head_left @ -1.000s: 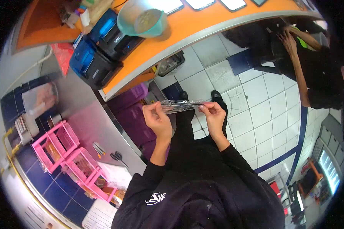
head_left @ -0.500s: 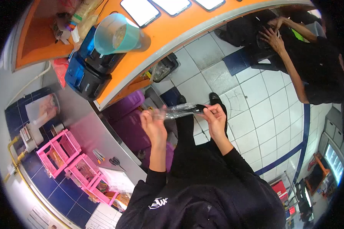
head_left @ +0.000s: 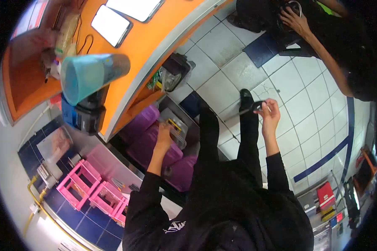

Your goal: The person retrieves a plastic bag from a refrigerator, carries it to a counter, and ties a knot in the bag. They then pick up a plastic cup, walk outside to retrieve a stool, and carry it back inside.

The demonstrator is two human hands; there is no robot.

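Observation:
My right hand (head_left: 270, 115) is closed on the black end of a slim tool (head_left: 257, 107), held over the tiled floor. A thin greyish length points from it toward the lower left; its exact kind is not clear. My left hand (head_left: 163, 137) is lower and further left, above the purple bins. Its fingers are closed on a clear plastic wrapper (head_left: 178, 139), which is hard to see against the things behind it. The tool and the wrapper are apart.
An orange counter (head_left: 144, 39) carries phones (head_left: 112, 25), a teal tumbler (head_left: 86, 75) and a blue-black device (head_left: 86, 117). Purple bins (head_left: 155, 148) stand beneath it. Pink baskets (head_left: 79, 184) are at lower left. Another person's hand (head_left: 295, 20) works at upper right.
My hands have moved apart, the right one to the right with the black tool, the left one down-left with the wrapper. The tool has come out of the clear plastic. My view has shifted.

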